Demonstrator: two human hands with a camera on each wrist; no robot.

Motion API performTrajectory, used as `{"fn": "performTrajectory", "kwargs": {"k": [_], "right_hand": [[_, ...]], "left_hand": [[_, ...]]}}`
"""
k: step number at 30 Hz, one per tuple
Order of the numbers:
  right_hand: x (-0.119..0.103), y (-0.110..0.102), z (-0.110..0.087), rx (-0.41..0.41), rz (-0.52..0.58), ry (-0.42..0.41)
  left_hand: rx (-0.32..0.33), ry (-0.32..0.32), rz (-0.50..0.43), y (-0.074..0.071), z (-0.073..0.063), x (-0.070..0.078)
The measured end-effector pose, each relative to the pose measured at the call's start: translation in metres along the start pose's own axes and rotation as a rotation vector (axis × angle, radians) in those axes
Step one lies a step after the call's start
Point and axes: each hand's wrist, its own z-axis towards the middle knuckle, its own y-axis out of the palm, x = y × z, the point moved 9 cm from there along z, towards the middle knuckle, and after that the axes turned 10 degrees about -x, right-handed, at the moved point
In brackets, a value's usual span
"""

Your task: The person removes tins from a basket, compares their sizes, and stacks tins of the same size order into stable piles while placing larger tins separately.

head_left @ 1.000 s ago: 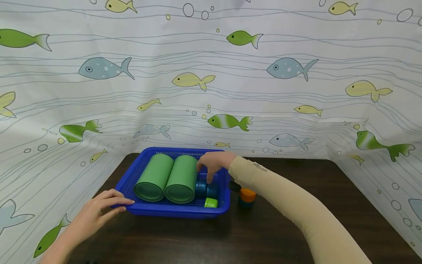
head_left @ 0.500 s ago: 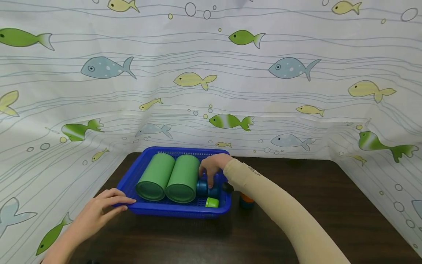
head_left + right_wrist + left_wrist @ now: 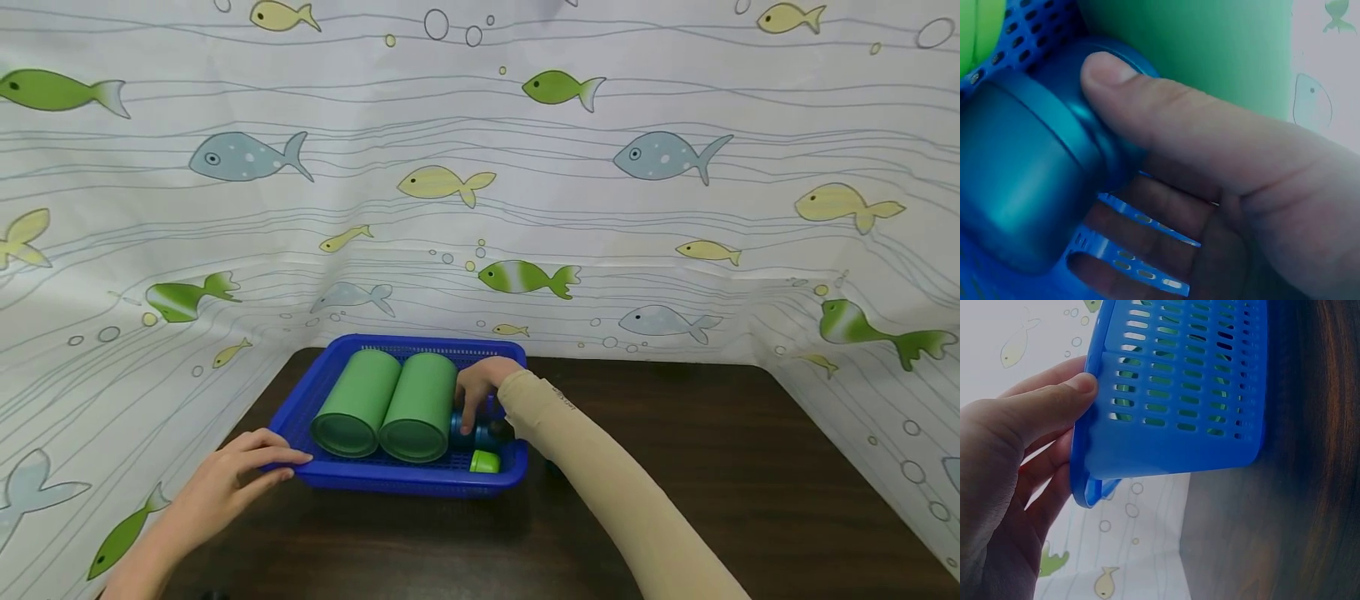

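Observation:
A blue plastic basket (image 3: 390, 474) stands on the dark table. My left hand (image 3: 225, 487) holds its near left corner, thumb (image 3: 1079, 387) on the rim and fingers behind it. Two large green cylinders (image 3: 357, 396) lie side by side in the basket. Right of them lie two small metallic blue tins (image 3: 1019, 165). My right hand (image 3: 483, 383) reaches in from the right and grips the tin nearer the green cylinders, thumb (image 3: 1119, 94) on top and fingers curled beneath. A lime-green lidded piece (image 3: 485, 462) lies in the near right corner.
A small dark blue thing (image 3: 555, 469) on the table is mostly hidden by the right sleeve (image 3: 600, 467). Something small and dark (image 3: 215, 595) shows at the bottom edge. Fish-patterned sheeting (image 3: 570, 208) surrounds the table's back and sides.
My right hand has lowered and closed on a blue tin, and its sleeve has swung left over the orange-topped thing. The left hand keeps its hold on the basket rim.

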Motion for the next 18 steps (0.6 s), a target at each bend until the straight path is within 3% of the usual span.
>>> {"fn": "performTrajectory", "kwargs": {"k": [9,14,18], "right_hand": [[0.005,-0.009,-0.008,-0.017,0.024,-0.074],[-0.003,-0.016,-0.019,-0.013,-0.078,-0.134],[-0.008,-0.023,-0.03,0.043,-0.164,-0.193]], "left_hand": [[-0.004,-0.026,0.014,0.001,0.002,-0.003],[-0.011,-0.032,0.029,0.001,0.002,-0.003],[-0.019,-0.024,0.034,0.0,0.001,0.0]]}}
